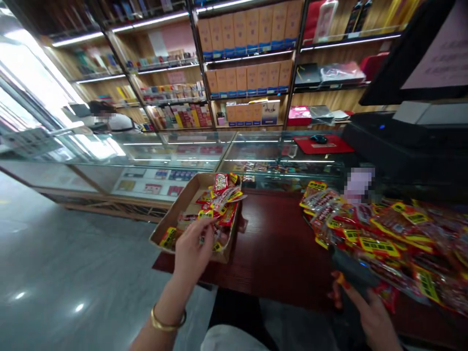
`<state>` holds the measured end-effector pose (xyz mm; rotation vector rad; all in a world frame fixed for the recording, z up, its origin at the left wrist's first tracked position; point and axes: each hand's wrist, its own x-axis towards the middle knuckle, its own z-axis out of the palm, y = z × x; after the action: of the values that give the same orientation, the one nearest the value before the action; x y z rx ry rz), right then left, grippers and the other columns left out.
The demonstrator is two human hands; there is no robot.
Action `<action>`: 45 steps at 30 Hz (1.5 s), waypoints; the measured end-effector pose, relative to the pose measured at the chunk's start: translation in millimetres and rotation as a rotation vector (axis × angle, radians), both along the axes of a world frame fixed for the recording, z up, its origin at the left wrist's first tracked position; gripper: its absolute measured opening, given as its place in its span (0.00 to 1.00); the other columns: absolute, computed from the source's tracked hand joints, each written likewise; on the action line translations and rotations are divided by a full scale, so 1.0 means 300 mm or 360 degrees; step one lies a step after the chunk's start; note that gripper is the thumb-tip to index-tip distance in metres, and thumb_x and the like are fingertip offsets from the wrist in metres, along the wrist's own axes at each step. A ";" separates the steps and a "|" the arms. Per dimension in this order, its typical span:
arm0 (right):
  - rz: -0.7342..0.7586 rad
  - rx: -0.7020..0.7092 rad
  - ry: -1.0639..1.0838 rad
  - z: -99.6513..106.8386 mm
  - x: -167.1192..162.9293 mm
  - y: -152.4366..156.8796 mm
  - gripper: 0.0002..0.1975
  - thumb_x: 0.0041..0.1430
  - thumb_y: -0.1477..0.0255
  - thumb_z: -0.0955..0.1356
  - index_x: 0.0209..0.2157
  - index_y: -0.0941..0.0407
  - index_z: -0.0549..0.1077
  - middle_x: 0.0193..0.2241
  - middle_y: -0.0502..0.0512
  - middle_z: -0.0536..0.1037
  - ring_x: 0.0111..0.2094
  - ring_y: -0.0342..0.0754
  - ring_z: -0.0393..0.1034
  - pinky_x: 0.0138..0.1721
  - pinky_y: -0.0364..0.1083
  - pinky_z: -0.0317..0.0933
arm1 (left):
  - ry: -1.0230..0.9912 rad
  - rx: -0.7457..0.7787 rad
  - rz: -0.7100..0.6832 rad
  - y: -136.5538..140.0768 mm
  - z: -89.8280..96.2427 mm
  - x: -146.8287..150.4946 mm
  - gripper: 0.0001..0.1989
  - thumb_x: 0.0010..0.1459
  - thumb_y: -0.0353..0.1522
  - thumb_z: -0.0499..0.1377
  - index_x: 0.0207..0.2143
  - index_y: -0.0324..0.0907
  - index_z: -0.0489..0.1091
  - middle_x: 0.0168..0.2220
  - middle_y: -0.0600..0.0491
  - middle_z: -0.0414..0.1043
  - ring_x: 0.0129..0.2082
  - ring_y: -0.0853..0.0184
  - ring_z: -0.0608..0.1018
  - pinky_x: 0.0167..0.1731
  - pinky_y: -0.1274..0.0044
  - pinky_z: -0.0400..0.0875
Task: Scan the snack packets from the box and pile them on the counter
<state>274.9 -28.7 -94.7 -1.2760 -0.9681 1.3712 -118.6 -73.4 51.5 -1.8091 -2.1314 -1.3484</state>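
Note:
My left hand [193, 246] reaches over the near side of a shallow cardboard box [161, 229]. Its fingers are loosely bent, with thumb and index finger apart, close above the packets; no packet is plainly held. Inside the box lie several red and yellow snack packets [219, 200], heaped toward the far right corner. On the right, my right hand [373, 312] is wrapped around the handle of a dark barcode scanner [353, 268], which shows a small blue light. The scanner's head points toward a large pile of similar snack packets [380, 239]. The right hand is somewhat blurred.
Box and pile rest on a dark red-brown wooden counter [270, 243]. Behind it runs a glass display case [183, 146]. A red mat [323, 145] carries a computer mouse [319, 139]. A monitor [424, 58] stands at right. Another person [120, 122] is at far left.

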 end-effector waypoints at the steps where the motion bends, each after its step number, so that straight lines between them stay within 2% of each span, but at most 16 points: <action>1: 0.0015 -0.0009 -0.0004 -0.011 0.007 0.002 0.27 0.42 0.48 0.79 0.34 0.56 0.79 0.19 0.52 0.78 0.17 0.49 0.71 0.27 0.51 0.74 | 0.0015 -0.0138 0.0080 0.012 0.016 -0.050 0.14 0.65 0.34 0.54 0.46 0.44 0.76 0.45 0.49 0.82 0.44 0.62 0.82 0.48 0.71 0.76; 5: 0.0043 0.0017 -0.0128 -0.050 0.023 0.008 0.27 0.46 0.47 0.77 0.35 0.56 0.80 0.20 0.55 0.79 0.18 0.51 0.73 0.24 0.49 0.72 | 0.0196 -0.0706 0.0029 0.090 0.077 -0.167 0.19 0.65 0.39 0.51 0.51 0.45 0.77 0.48 0.49 0.81 0.47 0.59 0.82 0.50 0.70 0.74; 9: 0.0225 0.0074 -0.0544 -0.064 0.007 -0.002 0.24 0.45 0.47 0.75 0.25 0.56 0.81 0.20 0.59 0.80 0.21 0.55 0.76 0.25 0.49 0.71 | 0.0528 -0.1031 -0.0070 0.245 0.115 -0.187 0.20 0.67 0.40 0.50 0.52 0.47 0.76 0.49 0.48 0.81 0.50 0.58 0.81 0.52 0.71 0.71; 11: 0.0250 0.0126 -0.0681 -0.052 -0.010 -0.009 0.23 0.44 0.47 0.75 0.21 0.54 0.80 0.18 0.58 0.80 0.22 0.56 0.76 0.26 0.49 0.71 | 0.0620 -0.1162 -0.0032 0.343 0.112 -0.185 0.20 0.67 0.41 0.51 0.53 0.45 0.75 0.48 0.46 0.81 0.49 0.57 0.81 0.51 0.71 0.71; 15: 0.0250 0.0101 -0.0678 -0.008 -0.041 -0.012 0.23 0.45 0.47 0.73 0.22 0.54 0.79 0.17 0.56 0.79 0.21 0.56 0.75 0.25 0.49 0.70 | 0.0689 -0.1316 -0.0017 0.486 0.072 -0.183 0.21 0.63 0.43 0.57 0.51 0.40 0.74 0.47 0.42 0.81 0.47 0.55 0.82 0.47 0.72 0.72; 19: 0.0262 0.0078 -0.0636 0.024 -0.054 -0.013 0.23 0.44 0.47 0.73 0.22 0.54 0.78 0.17 0.57 0.79 0.21 0.55 0.75 0.27 0.49 0.70 | 0.0692 -0.1315 -0.0002 0.506 0.037 -0.172 0.19 0.58 0.38 0.61 0.50 0.41 0.75 0.47 0.43 0.80 0.48 0.55 0.81 0.47 0.73 0.72; 23: 0.0264 0.0090 -0.0631 0.038 -0.056 -0.016 0.24 0.43 0.46 0.73 0.19 0.54 0.76 0.16 0.57 0.78 0.21 0.55 0.74 0.26 0.49 0.70 | 0.0695 -0.1307 0.0019 0.490 0.023 -0.143 0.23 0.56 0.37 0.61 0.54 0.39 0.73 0.52 0.40 0.76 0.50 0.55 0.80 0.50 0.73 0.72; 28: 0.0296 0.0095 -0.0539 0.018 -0.047 -0.021 0.22 0.48 0.49 0.74 0.24 0.56 0.78 0.18 0.56 0.79 0.21 0.53 0.74 0.26 0.48 0.69 | 0.0669 -0.1305 0.0077 0.438 0.081 -0.122 0.21 0.58 0.29 0.56 0.53 0.36 0.75 0.49 0.37 0.78 0.50 0.51 0.80 0.50 0.69 0.72; 30: 0.0269 0.0103 -0.0509 0.006 -0.045 -0.025 0.23 0.49 0.49 0.74 0.25 0.57 0.78 0.19 0.57 0.79 0.21 0.53 0.74 0.25 0.48 0.68 | 0.0611 -0.1134 0.0130 0.371 0.136 -0.097 0.23 0.60 0.28 0.52 0.57 0.38 0.72 0.50 0.38 0.79 0.51 0.51 0.80 0.51 0.67 0.72; 32: 0.0260 0.0104 -0.0447 0.000 -0.047 -0.029 0.23 0.49 0.49 0.75 0.26 0.57 0.78 0.19 0.56 0.78 0.21 0.52 0.73 0.25 0.47 0.68 | 0.0449 -0.0790 0.0145 0.295 0.187 -0.037 0.25 0.63 0.30 0.50 0.62 0.42 0.67 0.53 0.43 0.78 0.52 0.53 0.79 0.52 0.66 0.71; 34: 0.0240 0.0089 -0.0379 0.002 -0.051 -0.030 0.23 0.49 0.49 0.75 0.26 0.58 0.78 0.18 0.55 0.78 0.20 0.50 0.73 0.25 0.47 0.67 | 0.0191 -0.0447 -0.0041 0.247 0.206 0.062 0.28 0.65 0.33 0.49 0.67 0.46 0.60 0.55 0.48 0.76 0.53 0.56 0.78 0.53 0.67 0.72; 36: 0.0213 0.0064 -0.0343 0.006 -0.055 -0.029 0.24 0.49 0.49 0.75 0.26 0.58 0.78 0.18 0.55 0.78 0.20 0.50 0.72 0.24 0.46 0.67 | -0.0085 -0.0291 -0.0473 0.255 0.170 0.194 0.29 0.66 0.33 0.48 0.69 0.48 0.57 0.59 0.50 0.73 0.53 0.60 0.78 0.54 0.69 0.72; 38: 0.0208 0.0053 -0.0334 0.010 -0.056 -0.025 0.24 0.49 0.48 0.75 0.26 0.58 0.78 0.18 0.55 0.78 0.20 0.49 0.72 0.25 0.46 0.66 | -0.0333 -0.0312 -0.0903 0.323 0.080 0.334 0.27 0.67 0.33 0.48 0.67 0.45 0.60 0.61 0.48 0.71 0.54 0.62 0.76 0.56 0.71 0.70; 39: 0.0211 0.0050 -0.0333 0.012 -0.056 -0.023 0.25 0.48 0.48 0.75 0.26 0.58 0.78 0.18 0.55 0.78 0.20 0.49 0.71 0.25 0.45 0.66 | -0.0425 -0.0358 -0.1017 0.371 0.023 0.398 0.26 0.67 0.34 0.49 0.66 0.42 0.63 0.60 0.47 0.72 0.55 0.62 0.76 0.57 0.71 0.69; 42: 0.0184 0.0066 -0.0326 0.013 -0.056 -0.022 0.28 0.47 0.45 0.75 0.27 0.58 0.78 0.18 0.54 0.77 0.19 0.48 0.71 0.23 0.45 0.65 | -0.0574 -0.0527 -0.1102 0.516 -0.145 0.524 0.23 0.67 0.39 0.51 0.58 0.39 0.71 0.53 0.43 0.76 0.51 0.59 0.77 0.55 0.69 0.69; 45: 0.0143 0.0102 -0.0340 0.008 -0.061 -0.026 0.29 0.47 0.43 0.74 0.27 0.58 0.77 0.17 0.53 0.76 0.19 0.48 0.70 0.23 0.45 0.65 | -0.0561 -0.0569 -0.1049 0.590 -0.256 0.544 0.23 0.64 0.39 0.55 0.57 0.37 0.73 0.47 0.42 0.78 0.45 0.57 0.78 0.51 0.67 0.71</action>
<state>256.5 -36.5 -92.3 -1.3637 -1.2190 1.2789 44.6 103.7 -25.4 -2.7839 -2.1243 -1.5679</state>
